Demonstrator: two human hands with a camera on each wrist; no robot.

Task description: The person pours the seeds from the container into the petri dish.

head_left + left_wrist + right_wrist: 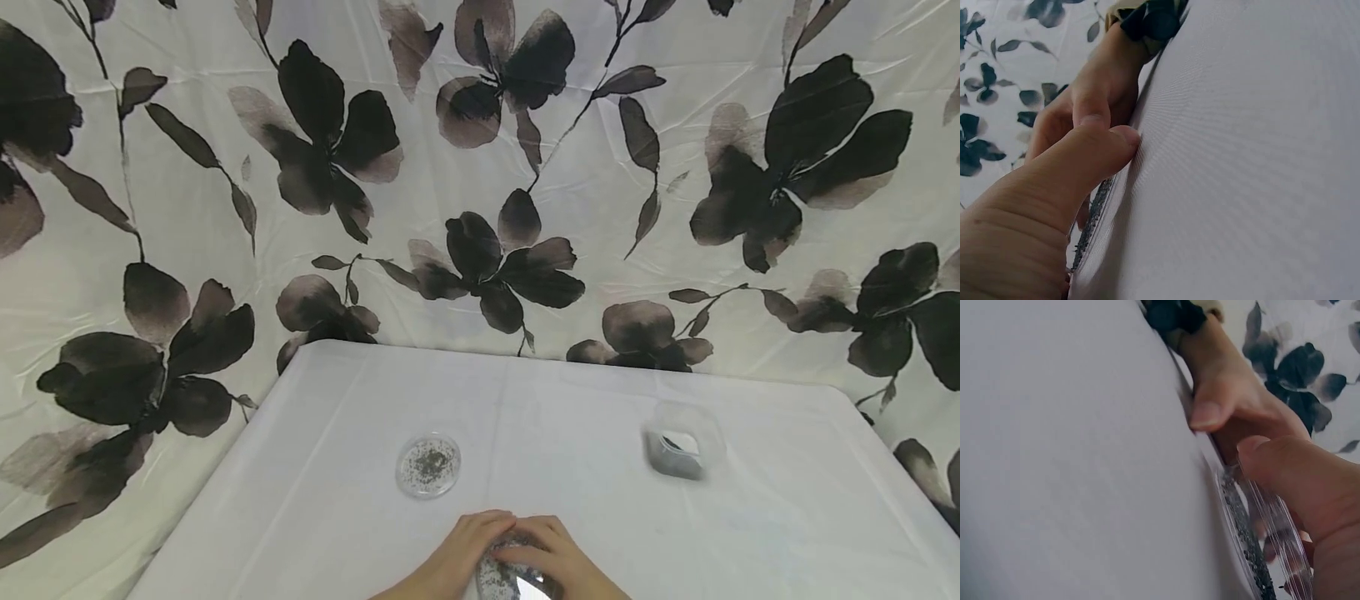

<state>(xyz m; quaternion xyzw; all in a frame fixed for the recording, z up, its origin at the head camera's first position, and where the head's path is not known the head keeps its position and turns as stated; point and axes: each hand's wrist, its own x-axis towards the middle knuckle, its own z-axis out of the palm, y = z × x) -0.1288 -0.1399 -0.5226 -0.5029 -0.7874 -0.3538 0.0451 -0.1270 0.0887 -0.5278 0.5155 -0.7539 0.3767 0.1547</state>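
Note:
Near the front of the table, both hands hold a clear round dish (495, 577) that contains dark granules. My left hand (468, 546) curves around its left side, with the thumb along the near edge in the left wrist view. From the right, my right hand (558, 558) grips it, some fingers lying across the top. A dark granule layer (1244, 534) shows low in the dish in the right wrist view, and a clear ridged rim (1282, 534) stands above it beside the right thumb. Parts of the dish are hidden behind the fingers.
Farther up the white table (337, 467) sits another clear round dish (428, 465) with scattered dark specks. At the right stands a clear container (678, 450) with dark grey contents and a bright reflection. A floral sheet (495, 167) hangs behind the table's back edge.

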